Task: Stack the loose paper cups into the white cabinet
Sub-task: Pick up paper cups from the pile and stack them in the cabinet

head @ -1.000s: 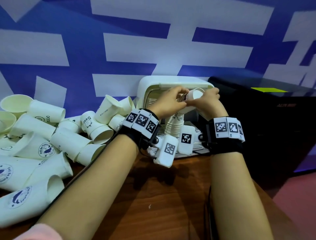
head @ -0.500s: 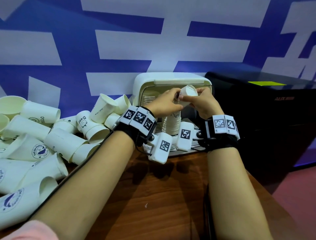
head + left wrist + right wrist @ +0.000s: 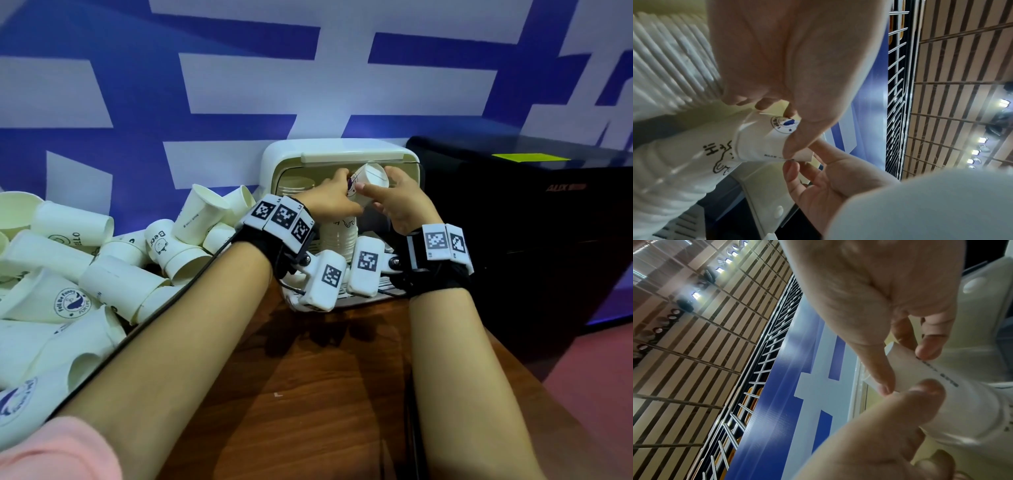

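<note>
Your left hand (image 3: 330,202) and right hand (image 3: 400,202) both pinch an upside-down paper cup (image 3: 368,180) atop the stack (image 3: 339,240) in the white cabinet (image 3: 342,154), just under its top edge. Stack print reads "Hi". Loose cups (image 3: 102,274) crowd the tabletop (image 3: 308,394) left.

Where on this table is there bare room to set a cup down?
Bare wood shows on the wooden table between the forearms, in front of the white cabinet. The left side is crowded with the pile of loose paper cups; the black box borders the right.
</note>
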Tool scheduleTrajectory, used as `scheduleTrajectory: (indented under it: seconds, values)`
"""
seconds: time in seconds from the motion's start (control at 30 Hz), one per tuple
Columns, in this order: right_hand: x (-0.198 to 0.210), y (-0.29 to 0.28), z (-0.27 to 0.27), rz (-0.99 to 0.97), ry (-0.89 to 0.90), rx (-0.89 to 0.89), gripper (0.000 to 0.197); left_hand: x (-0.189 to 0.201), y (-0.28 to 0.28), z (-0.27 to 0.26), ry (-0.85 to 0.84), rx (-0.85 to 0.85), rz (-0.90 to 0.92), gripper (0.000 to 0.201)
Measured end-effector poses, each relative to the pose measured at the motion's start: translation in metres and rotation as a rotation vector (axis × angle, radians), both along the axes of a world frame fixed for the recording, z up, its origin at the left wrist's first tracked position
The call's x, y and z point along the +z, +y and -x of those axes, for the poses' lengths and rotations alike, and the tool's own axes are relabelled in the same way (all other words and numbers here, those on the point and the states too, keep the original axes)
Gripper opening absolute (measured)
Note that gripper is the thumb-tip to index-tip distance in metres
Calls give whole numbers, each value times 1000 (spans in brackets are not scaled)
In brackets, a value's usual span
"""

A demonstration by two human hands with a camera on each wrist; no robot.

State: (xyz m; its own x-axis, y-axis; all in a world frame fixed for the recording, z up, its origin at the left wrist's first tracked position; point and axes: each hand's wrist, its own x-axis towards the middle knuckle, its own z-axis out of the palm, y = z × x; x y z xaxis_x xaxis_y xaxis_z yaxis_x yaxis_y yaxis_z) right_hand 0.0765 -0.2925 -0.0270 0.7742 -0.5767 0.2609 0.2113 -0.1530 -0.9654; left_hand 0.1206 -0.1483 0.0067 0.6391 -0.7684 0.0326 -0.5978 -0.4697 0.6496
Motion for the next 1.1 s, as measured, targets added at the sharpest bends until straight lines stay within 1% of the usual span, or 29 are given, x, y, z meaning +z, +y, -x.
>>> scheduleTrajectory:
  seconds: [0.1,0.13,0.17,0.23,0.3,0.4,0.47,0.53,0.57,0.6,0.67,0.7,0.77,0.83,0.9,0.93,1.0,1.03,1.07,1.1]
  values:
    - [-1,-4,0,9,12,15,51,-1,-8,-3,45,59,5,96]
    - [-1,-5,1,12,18,22,53,0,-9,-2,54,69,10,94]
    - [-1,-7,1,23,22,28,53,0,-11,-2,44,79,9,88]
    - [0,-9,3,66,39,20,48,1,-13,-5,-17,95,-7,77]
    - [1,-11,4,123,57,6,43,2,-15,-8,-66,104,-13,77]
    - [3,-12,5,160,79,27,44,3,-17,-9,-87,118,2,78]
    - [7,-10,9,170,95,55,54,3,-17,-10,-103,120,-9,83]
    - [10,-9,12,183,125,67,70,2,-17,-10,-117,128,-24,93]
    - [11,-9,13,194,139,71,73,1,-18,-10,-124,134,-28,98]
    - [13,-8,15,208,149,75,70,1,-18,-9,-133,142,-36,102]
    - [18,-5,21,234,171,78,54,-1,-18,-9,-151,163,-66,103]
    - [21,-5,24,233,184,80,47,-1,-17,-8,-158,167,-85,100]
    - [24,-4,28,237,197,78,41,-3,-15,-7,-169,168,-114,93]
    - [26,0,26,263,214,63,38,-4,-14,-6,-174,168,-124,91]
    - [23,5,23,291,232,44,41,-5,-14,-6,-159,175,-129,87]
    - [20,6,20,299,235,41,40,-5,-14,-6,-146,165,-121,81]
    - [17,10,15,316,246,38,35,-3,-13,-4,-109,128,-95,60]
    - [16,12,13,294,254,38,42,-2,-13,-3,-103,119,-89,51]
    - [17,13,12,240,265,44,57,-1,-13,-2,-97,114,-85,49]
    - [17,14,12,167,277,62,70,-1,-13,-1,-91,125,-83,54]
